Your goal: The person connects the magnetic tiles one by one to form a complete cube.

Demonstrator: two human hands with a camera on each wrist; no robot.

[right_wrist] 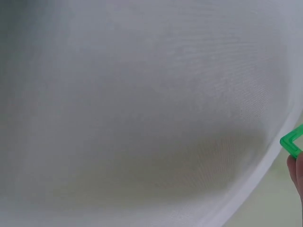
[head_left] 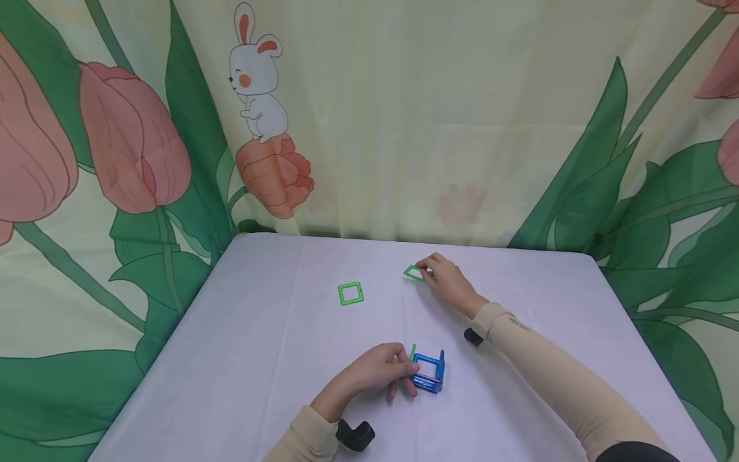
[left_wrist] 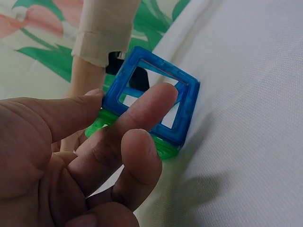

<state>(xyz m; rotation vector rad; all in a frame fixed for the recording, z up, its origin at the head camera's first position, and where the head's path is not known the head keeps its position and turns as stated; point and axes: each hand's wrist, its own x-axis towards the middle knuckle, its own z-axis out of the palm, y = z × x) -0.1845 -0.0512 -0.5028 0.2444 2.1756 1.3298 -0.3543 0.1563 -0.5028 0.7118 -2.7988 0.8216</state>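
My left hand (head_left: 406,368) pinches a small upright structure of blue square frames (head_left: 430,372) near the table's front middle, with a green frame (head_left: 412,352) joined at its side. In the left wrist view the thumb and a finger (left_wrist: 142,113) press on a blue frame (left_wrist: 187,101), and a green frame (left_wrist: 163,150) lies under it. Farther back, my right hand (head_left: 430,270) pinches a green square frame (head_left: 412,273) tilted up off the cloth; its corner (right_wrist: 293,139) shows beside a fingertip (right_wrist: 297,168). Another green square frame (head_left: 350,293) lies flat to the left.
A white cloth covers the table (head_left: 271,340). A curtain printed with tulips and a rabbit (head_left: 256,77) hangs close behind the far edge. Black wrist-camera mounts (head_left: 355,435) sit on both forearms.
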